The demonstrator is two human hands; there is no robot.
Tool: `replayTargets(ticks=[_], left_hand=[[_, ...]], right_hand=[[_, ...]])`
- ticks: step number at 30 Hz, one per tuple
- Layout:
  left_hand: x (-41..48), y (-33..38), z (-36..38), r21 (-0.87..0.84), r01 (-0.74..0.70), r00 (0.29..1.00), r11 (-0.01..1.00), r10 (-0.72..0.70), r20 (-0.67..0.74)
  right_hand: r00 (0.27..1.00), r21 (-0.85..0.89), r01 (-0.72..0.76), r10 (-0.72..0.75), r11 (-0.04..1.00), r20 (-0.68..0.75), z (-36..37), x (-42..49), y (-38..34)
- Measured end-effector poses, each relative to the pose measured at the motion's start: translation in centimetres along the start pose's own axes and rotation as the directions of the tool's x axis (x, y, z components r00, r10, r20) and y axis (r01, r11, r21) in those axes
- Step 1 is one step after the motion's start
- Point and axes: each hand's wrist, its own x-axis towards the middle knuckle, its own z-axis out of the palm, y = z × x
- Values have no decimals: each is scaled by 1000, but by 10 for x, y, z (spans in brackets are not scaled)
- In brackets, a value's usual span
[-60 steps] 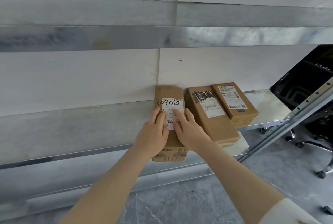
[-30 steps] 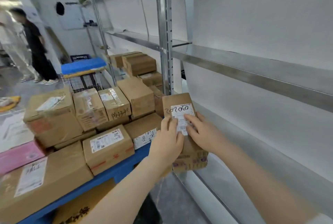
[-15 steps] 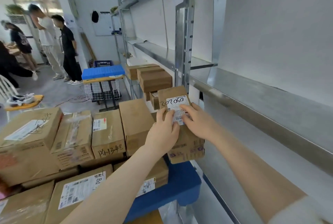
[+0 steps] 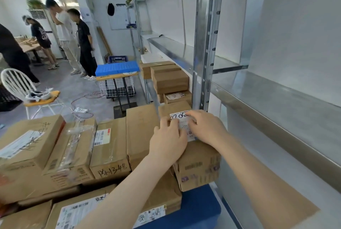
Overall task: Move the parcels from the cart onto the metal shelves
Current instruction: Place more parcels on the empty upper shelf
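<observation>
At frame centre, the left hand point(image 4: 167, 140) and right hand point(image 4: 206, 127) clasp a narrow box point(image 4: 199, 166) from above, fingers pressed on its label and thumbs hidden, likely steadying it over the cart point(image 4: 195, 208) beside the shelf point(image 4: 276, 96).

Blue cart point(image 4: 199, 208) piled with cardboard parcels point(image 4: 110, 145); brown boxes point(image 4: 170, 81) on metal shelves point(image 4: 276, 96).
</observation>
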Motion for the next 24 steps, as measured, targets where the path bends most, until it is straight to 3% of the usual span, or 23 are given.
replayTargets(ticks=[7, 15, 24], left_hand=[[30, -8, 1, -52, 50, 995, 997, -46, 83], [74, -14, 4, -50, 94, 995, 994, -92, 39], [82, -42, 31, -59, 30, 993, 998, -23, 113]], right_hand=[[1000, -21, 2, -2, 1000, 2, 4, 25, 1], [996, 46, -12, 8, 999, 85, 17, 71, 8], [988, 111, -68, 52, 991, 146, 57, 83, 22]])
